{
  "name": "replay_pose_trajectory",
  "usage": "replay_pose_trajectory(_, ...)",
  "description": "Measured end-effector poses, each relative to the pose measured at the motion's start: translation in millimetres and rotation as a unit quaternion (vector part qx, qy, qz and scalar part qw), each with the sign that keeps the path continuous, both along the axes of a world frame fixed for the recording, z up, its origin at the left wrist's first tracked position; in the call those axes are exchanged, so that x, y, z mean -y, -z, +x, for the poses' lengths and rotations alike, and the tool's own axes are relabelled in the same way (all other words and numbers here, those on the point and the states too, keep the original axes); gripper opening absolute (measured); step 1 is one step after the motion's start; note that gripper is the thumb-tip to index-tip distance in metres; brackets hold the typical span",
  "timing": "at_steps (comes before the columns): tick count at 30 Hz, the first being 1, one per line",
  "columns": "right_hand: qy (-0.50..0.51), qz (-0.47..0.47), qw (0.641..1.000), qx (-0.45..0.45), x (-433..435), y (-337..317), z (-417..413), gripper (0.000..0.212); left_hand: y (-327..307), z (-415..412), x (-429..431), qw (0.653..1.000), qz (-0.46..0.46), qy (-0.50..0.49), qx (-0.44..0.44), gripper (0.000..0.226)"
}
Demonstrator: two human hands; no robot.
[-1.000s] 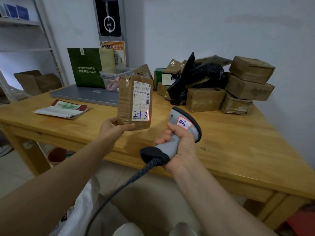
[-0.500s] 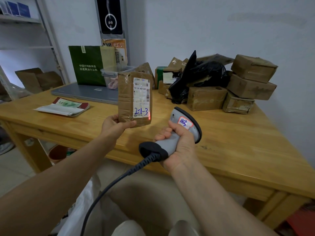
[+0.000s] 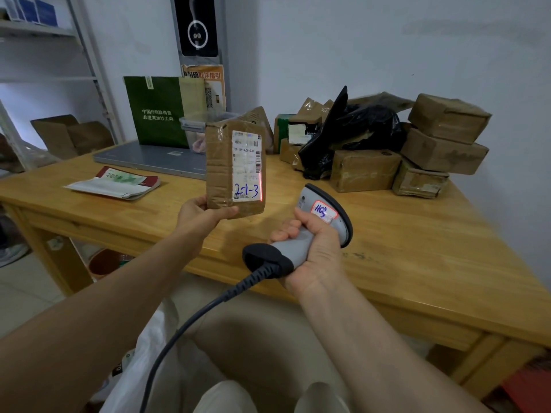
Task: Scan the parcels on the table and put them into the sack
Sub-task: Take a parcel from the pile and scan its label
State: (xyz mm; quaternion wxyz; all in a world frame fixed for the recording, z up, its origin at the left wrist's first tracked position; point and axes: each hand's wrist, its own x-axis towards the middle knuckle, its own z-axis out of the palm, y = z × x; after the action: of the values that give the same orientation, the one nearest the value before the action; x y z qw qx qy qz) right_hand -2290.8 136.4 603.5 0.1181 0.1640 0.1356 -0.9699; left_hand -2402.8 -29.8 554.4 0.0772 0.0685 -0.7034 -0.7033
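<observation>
Brown cardboard parcel (image 3: 220,165) stands upright above the near edge of the wooden desk (image 3: 417,248). The left hand (image 3: 202,216) holds it at the bottom, fingers (image 3: 226,211) pinching its lower corner. Its white label (image 3: 247,162), with blue handwriting, faces the viewer, and a thin red line (image 3: 261,186) glows down the label's right edge. Just right of the parcel, the right hand (image 3: 316,248) has its fingers (image 3: 286,231) wrapped round a grey scanner (image 3: 310,201); a black cable (image 3: 190,320) trails from it toward the lap. More brown parcels (image 3: 441,144) and a black bag (image 3: 351,135) are piled at the desk's far right. A white sack (image 3: 143,362) shows lower left, beside the person's knee.
</observation>
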Motion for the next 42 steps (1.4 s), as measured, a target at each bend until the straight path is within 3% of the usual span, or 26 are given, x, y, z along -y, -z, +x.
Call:
replay_pose_trajectory(7,-0.002,0.022,0.999,-0.029,3,4,-3,0.023,0,7,8,1.0,0.003,0.001,-0.003,0.038)
replay_pose_trajectory(10,-0.057,0.094,0.992,-0.068,10,10,-2,0.013,-4,22,28,1.0,0.006,-0.007,-0.001,0.041)
replay_pose_trajectory(13,-0.165,0.217,0.958,-0.094,25,25,1,0.009,-8,49,64,0.999,0.001,-0.046,-0.011,0.029)
replay_pose_trajectory(16,-0.256,0.317,0.91,-0.083,52,47,6,0.014,-6,81,112,0.989,-0.021,-0.142,-0.027,0.031)
replay_pose_trajectory(19,-0.318,0.382,0.864,-0.079,87,78,10,0.015,6,111,166,0.969,-0.072,-0.235,-0.031,0.038)
replay_pose_trajectory(23,-0.362,0.443,0.819,-0.052,126,125,8,0.007,33,149,225,0.935,-0.176,-0.305,0.034,0.043)
replay_pose_trajectory(29,-0.382,0.479,0.79,0.03,161,186,3,0.045,74,178,264,0.898,-0.333,-0.249,0.142,0.062)
replay_pose_trajectory(33,-0.411,0.443,0.794,0.065,180,207,3,0.025,93,174,266,0.887,-0.395,-0.167,0.17,0.049)
replay_pose_trajectory(36,-0.408,0.418,0.808,0.079,197,223,6,0.03,101,171,269,0.879,-0.426,-0.097,0.191,0.042)
replay_pose_trajectory(42,-0.404,0.418,0.807,0.104,209,240,10,0.015,113,157,275,0.875,-0.425,-0.069,0.222,0.056)
